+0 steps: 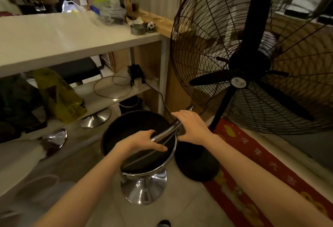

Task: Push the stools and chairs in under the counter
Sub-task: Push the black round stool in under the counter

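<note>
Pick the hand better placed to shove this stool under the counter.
Probably the left. The left hand is over the stool seat, gripping its chrome backrest bar. The right hand lies at the bar's far end, close to the fan pole.
</note>
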A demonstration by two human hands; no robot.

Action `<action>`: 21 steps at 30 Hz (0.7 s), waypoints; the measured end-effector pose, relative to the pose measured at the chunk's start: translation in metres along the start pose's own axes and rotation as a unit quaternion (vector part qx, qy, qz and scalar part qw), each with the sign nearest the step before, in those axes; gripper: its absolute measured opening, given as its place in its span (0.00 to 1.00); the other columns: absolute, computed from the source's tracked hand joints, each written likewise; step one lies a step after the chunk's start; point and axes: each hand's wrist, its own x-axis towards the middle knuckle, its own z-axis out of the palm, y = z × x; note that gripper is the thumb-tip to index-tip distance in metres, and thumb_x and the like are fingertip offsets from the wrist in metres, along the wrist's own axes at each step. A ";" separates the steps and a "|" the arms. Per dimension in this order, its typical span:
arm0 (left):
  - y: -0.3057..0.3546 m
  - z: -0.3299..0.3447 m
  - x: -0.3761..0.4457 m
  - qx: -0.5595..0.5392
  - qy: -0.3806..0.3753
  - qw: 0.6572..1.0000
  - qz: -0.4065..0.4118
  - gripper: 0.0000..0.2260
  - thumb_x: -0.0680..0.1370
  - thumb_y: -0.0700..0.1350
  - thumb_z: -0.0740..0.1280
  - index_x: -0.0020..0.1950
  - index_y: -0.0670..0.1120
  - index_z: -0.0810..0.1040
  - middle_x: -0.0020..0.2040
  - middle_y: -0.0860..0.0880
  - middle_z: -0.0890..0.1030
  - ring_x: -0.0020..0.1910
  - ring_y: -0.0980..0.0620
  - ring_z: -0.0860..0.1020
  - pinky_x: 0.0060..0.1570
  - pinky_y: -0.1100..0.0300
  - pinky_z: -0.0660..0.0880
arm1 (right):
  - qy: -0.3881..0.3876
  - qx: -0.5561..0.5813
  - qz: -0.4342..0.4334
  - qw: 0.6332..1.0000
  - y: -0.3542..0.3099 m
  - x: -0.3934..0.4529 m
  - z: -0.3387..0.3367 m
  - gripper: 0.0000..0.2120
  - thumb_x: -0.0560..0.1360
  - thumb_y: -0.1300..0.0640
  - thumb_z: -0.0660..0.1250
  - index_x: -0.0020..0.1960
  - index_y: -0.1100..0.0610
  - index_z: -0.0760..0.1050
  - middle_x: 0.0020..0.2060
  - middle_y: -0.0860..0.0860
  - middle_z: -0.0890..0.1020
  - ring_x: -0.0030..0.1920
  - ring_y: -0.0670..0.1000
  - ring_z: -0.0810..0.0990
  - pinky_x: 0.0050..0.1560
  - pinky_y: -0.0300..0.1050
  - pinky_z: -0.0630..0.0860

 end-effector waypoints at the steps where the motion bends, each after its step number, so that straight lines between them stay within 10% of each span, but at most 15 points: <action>1: 0.000 -0.002 0.004 0.006 -0.029 1.000 -0.007 0.40 0.67 0.62 0.71 0.73 0.47 0.60 0.68 0.47 0.70 0.64 0.48 0.70 0.65 0.54 0.68 | -0.017 -0.006 -0.012 1.000 0.003 0.008 0.000 0.38 0.66 0.49 0.73 0.72 0.53 0.60 0.69 0.50 0.68 0.72 0.51 0.58 0.71 0.50 0.51; 10: 0.011 -0.009 0.013 0.064 -0.032 0.997 0.003 0.35 0.71 0.52 0.72 0.73 0.49 0.61 0.66 0.48 0.71 0.63 0.49 0.71 0.60 0.57 0.68 | -0.108 -0.079 -0.137 0.982 0.033 0.047 -0.001 0.12 0.70 0.48 0.69 0.52 0.50 0.76 0.47 0.48 0.81 0.52 0.49 0.77 0.62 0.51 0.68; 21: 0.025 0.031 -0.004 0.187 0.206 0.957 -0.079 0.16 0.75 0.49 0.67 0.63 0.50 0.74 0.52 0.50 0.81 0.50 0.51 0.79 0.49 0.54 0.77 | -0.103 -0.110 -0.263 0.953 0.046 0.057 0.002 0.13 0.73 0.51 0.67 0.56 0.52 0.73 0.47 0.51 0.81 0.48 0.53 0.79 0.48 0.50 0.76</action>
